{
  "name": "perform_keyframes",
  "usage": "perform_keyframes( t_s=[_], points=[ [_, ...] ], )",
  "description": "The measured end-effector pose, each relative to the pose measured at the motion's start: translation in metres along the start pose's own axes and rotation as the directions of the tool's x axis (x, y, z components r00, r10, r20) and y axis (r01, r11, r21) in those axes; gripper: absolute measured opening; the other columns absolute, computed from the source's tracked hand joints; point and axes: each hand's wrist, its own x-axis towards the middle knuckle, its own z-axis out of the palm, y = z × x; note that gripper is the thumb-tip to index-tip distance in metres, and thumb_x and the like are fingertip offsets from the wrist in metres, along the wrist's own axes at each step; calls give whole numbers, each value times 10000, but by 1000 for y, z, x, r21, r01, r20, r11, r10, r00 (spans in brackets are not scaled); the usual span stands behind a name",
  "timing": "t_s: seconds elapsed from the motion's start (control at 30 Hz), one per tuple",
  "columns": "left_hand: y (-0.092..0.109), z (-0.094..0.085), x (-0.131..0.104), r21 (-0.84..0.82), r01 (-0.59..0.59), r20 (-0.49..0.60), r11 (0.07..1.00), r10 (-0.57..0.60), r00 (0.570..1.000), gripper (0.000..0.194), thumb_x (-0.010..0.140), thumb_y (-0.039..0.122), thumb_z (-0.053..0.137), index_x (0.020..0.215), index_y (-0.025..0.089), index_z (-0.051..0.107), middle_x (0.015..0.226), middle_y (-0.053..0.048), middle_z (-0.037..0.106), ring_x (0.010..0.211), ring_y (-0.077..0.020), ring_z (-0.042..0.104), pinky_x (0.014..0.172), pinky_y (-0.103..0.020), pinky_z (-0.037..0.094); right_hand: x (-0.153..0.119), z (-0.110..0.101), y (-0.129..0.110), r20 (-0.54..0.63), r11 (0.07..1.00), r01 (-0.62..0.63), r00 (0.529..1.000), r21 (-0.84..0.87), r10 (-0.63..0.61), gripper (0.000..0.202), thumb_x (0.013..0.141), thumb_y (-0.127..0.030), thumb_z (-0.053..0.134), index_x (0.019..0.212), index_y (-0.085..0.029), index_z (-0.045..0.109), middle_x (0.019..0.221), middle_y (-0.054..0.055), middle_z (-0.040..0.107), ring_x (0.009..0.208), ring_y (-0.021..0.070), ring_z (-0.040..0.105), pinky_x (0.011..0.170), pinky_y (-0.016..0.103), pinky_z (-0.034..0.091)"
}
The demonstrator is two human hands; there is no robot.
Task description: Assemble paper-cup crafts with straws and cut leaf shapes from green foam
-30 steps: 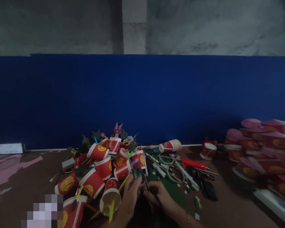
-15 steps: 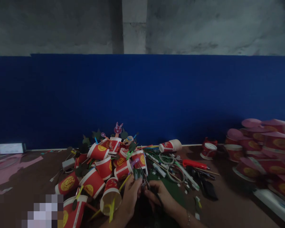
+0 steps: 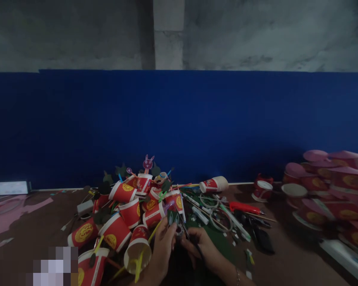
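Observation:
My left hand (image 3: pixel 165 243) pinches a dark green paper cutout (image 3: pixel 173 217) with pale outlined ear shapes pointing up. In my right hand (image 3: pixel 200 245) is a pair of scissors (image 3: pixel 186 232), its blades pointing up and away beside the cutout's right edge. Whether the blades are touching the paper I cannot tell. Left of my hands lies a heap of red paper cups (image 3: pixel 130 212) with gold emblems and coloured straws. One cup (image 3: pixel 138 248) lies close to my left wrist, its mouth toward me. A pink rabbit cutout (image 3: pixel 148 163) stands up from the heap.
Right of my hands lie a red-handled tool (image 3: pixel 246 207), white-green sticks (image 3: pixel 235 222), a roll of clear tubing (image 3: pixel 221 219) and a black object (image 3: pixel 263 239). Stacked cups with pink paper tops (image 3: pixel 346 174) fill the far right. A blue panel (image 3: pixel 179 123) stands behind the table.
The view has shifted very slightly. Both hands keep their hold on the cutout and scissors, and the scissors stay near the cutout with only slight movement.

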Motion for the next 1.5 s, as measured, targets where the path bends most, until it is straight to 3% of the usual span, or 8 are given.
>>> perform_keyframes(
  t_s=[0.1, 0.2, 0.43, 0.63, 0.77, 1.0, 1.23, 1.5],
  points=[
    [-1, -1, 0, 12, -8, -27, 1000, 8, 1000, 253, 698, 423, 608, 735, 185, 531, 458, 92, 343, 418, -60, 276, 400, -172, 234, 0, 1, 0, -34, 1000, -7, 999, -27, 6, 416, 604, -524, 696, 620, -140, 537, 370, -88, 418, 270, 34, 337, 272, 144, 256],
    [0, -1, 0, 53, -41, 8, 998, 41, 999, 170, 709, 334, 602, 778, 180, 582, 593, 35, 512, 548, -97, 450, 514, -188, 362, -2, 1, -4, -167, 998, 35, 985, -54, -43, 407, 664, -537, 643, 647, -145, 531, 349, -76, 440, 277, 48, 355, 294, 153, 245],
    [4, 4, -1, 240, -220, 335, 945, 132, 933, 131, 697, 176, 517, 761, 155, 629, 886, -67, 589, 836, -200, 535, 739, -270, 409, 1, -5, -4, -353, 996, 92, 932, 13, -82, 403, 630, -522, 672, 720, -160, 522, 350, -74, 457, 301, 65, 385, 339, 168, 255],
    [2, 1, 0, 259, -106, 141, 960, 71, 987, 159, 749, 329, 533, 776, 176, 569, 722, -1, 567, 676, -144, 503, 647, -246, 400, 3, -7, 2, -379, 995, 97, 921, -4, -91, 372, 655, -508, 650, 646, -161, 516, 353, -75, 455, 296, 61, 379, 342, 172, 255],
    [-4, 3, 1, 193, -34, 199, 981, -6, 980, 226, 688, 332, 601, 833, 162, 568, 740, -14, 593, 636, -139, 512, 610, -247, 404, 0, -5, -2, -402, 990, 142, 907, 13, -124, 381, 667, -507, 647, 592, -168, 492, 354, -65, 459, 325, 65, 390, 371, 183, 273],
    [2, 5, -4, 117, 14, 52, 993, -20, 998, 183, 722, 344, 590, 760, 167, 561, 627, 30, 533, 575, -101, 475, 569, -207, 385, -3, 0, -10, -297, 990, 138, 945, -26, -140, 382, 687, -524, 624, 650, -165, 498, 381, -54, 479, 342, 78, 408, 368, 185, 288],
    [8, 5, -2, 1, 9, -40, 1000, -9, 999, 187, 721, 348, 594, 732, 169, 541, 592, 43, 516, 499, -71, 442, 479, -177, 339, -8, 6, -10, 61, 992, 110, 992, -57, -107, 383, 698, -503, 619, 772, -140, 525, 582, -9, 558, 478, 92, 498, 421, 176, 383],
    [9, 9, -1, -49, 38, 3, 998, -38, 999, 170, 674, 309, 613, 726, 156, 560, 630, 23, 544, 535, -78, 459, 510, -187, 368, -9, 6, -10, 68, 992, 89, 994, -85, -83, 384, 685, -505, 628, 742, -146, 508, 581, -38, 484, 437, 65, 463, 382, 152, 356]
  ],
)
